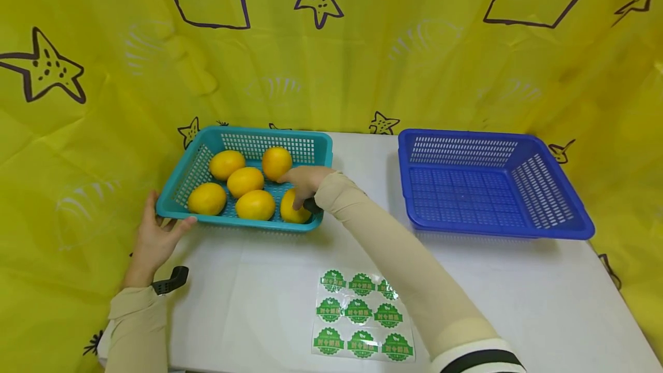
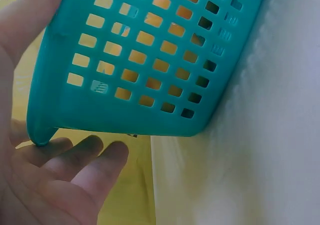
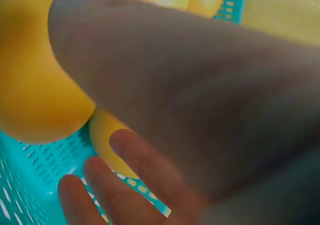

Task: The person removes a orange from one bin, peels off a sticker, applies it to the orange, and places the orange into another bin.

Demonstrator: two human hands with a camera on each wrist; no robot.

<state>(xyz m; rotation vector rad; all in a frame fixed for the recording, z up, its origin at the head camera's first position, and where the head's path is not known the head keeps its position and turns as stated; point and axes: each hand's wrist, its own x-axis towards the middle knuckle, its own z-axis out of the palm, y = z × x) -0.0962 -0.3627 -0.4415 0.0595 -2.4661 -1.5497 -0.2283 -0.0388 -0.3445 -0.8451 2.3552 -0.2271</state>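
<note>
Head view shows a white table with a yellow cloth hanging around it. On the table stand two baskets: a teal basket on the left and a blue basket on the right, well apart. Six yellow fruits lie in the teal basket; the blue basket holds nothing.

The right hand reaches into the teal basket at its near right corner. Its fingers are curled down over the nearest fruit and touch it; the fruit lies on the basket floor, just beside another fruit. In the right wrist view the thumb is very near the lens and blurred, and the fingers are below the fruit, above the teal mesh. Whether the grip is firm, I cannot tell.

The left hand is at the near left corner of the teal basket. In the left wrist view its fingers are almost straight and lie under the corner, and the thumb rests against the basket wall.

A sheet of green stickers lies on the table near the front edge, partly under the right sleeve.
</note>
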